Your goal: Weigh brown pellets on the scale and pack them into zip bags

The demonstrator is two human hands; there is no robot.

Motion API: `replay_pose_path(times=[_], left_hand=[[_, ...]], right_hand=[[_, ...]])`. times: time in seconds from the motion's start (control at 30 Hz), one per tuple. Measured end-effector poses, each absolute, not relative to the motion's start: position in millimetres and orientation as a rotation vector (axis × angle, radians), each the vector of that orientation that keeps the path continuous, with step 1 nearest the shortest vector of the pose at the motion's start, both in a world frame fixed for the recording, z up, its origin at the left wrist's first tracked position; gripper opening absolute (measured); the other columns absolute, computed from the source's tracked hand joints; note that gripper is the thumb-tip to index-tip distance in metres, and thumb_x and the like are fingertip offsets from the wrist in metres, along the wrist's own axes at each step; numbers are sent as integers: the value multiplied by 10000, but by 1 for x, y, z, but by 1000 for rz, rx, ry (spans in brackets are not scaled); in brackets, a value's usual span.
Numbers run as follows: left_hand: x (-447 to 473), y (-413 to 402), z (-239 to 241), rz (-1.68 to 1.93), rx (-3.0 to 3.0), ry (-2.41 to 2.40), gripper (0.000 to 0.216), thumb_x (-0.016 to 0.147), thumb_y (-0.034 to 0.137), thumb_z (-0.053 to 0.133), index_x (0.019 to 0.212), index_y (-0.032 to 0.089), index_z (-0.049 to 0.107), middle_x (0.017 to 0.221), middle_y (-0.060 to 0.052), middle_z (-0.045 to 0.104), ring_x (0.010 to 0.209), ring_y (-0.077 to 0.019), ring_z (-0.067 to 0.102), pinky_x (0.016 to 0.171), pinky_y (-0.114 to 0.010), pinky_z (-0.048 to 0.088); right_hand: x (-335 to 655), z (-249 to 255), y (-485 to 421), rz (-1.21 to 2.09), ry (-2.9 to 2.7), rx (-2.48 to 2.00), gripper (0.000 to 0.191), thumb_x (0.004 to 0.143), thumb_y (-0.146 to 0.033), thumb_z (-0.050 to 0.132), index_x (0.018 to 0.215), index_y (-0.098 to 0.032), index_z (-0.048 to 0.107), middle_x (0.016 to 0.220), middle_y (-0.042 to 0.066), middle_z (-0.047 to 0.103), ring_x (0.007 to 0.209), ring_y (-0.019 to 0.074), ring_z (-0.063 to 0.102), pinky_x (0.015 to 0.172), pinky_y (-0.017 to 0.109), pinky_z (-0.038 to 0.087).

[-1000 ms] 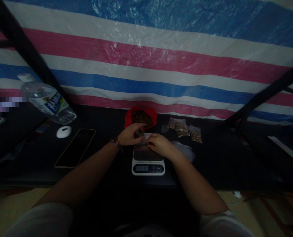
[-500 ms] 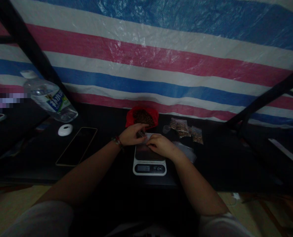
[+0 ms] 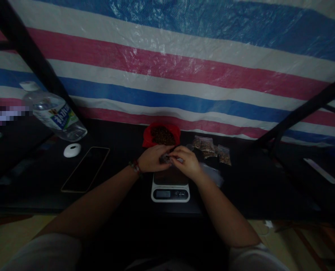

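Above the back of the white kitchen scale [image 3: 170,195], my hands meet around a small clear plastic bag [image 3: 165,158] with something dark inside. My left hand [image 3: 150,159] is closed on the bag's left side. From the right, my right hand [image 3: 188,162] pinches the bag with thumb and fingertips; the fingers hide much of it. Just behind the hands lies a red bag [image 3: 147,138], open and holding a heap of small brown pieces. A small clear cup [image 3: 189,147] peeks out behind my right hand. Flat clear bags [image 3: 212,174] lie right of the scale.
Several filled zip bags [image 3: 208,146] lie at the back right. On the left are a phone [image 3: 86,169], a white rounded case [image 3: 72,150] and a tilted plastic bottle [image 3: 55,113]. A striped sheet [image 3: 184,75] hangs behind the black table [image 3: 257,180], between dark frame bars.
My right hand has risen slightly from over the scale plate, and its fingers now meet my left hand at the small bag. The view has shifted slightly.
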State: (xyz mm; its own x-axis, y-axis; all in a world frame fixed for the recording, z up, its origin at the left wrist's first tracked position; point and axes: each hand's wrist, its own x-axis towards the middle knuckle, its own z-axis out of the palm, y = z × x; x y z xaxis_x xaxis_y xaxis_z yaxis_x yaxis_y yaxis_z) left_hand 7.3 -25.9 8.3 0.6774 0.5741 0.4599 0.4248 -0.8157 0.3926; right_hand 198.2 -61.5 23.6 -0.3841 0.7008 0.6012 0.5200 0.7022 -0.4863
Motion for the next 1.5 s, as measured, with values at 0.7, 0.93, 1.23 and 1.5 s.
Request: replay_pose_path(times=[0.7,0.93,1.23,1.5], left_hand=[[11,-36,14,1078,2532,814,948,668,507,707,1416,163,237,1180,-131,590,1053,-264,576,907,-396,449],[5,-34,16,893,2441,676,670,723,474,660,1276,154,456,1117,-122,634,967,-235,627,830,-344,491],[13,-34,12,908,2322,675,354,772,373,634,1069,183,608,974,-52,681,852,-172,643,771,-291,499],[10,-34,8,927,2345,688,287,832,401,549,894,143,658,756,-19,665,651,-127,604,601,-228,465]], right_hand=[[203,35,-74,105,-2001,-963,147,888,-206,451,897,-219,597,903,56,645,936,200,593,858,392,472],[211,47,-76,117,-2132,-799,177,873,-159,441,952,-236,578,930,48,644,1064,218,557,937,441,449],[204,37,-76,399,-1830,-904,364,774,-310,637,1117,-237,536,1161,96,581,1006,226,586,810,383,509],[201,24,-62,648,-1624,-997,129,797,-318,604,775,-205,662,765,24,668,744,157,621,703,291,501]])
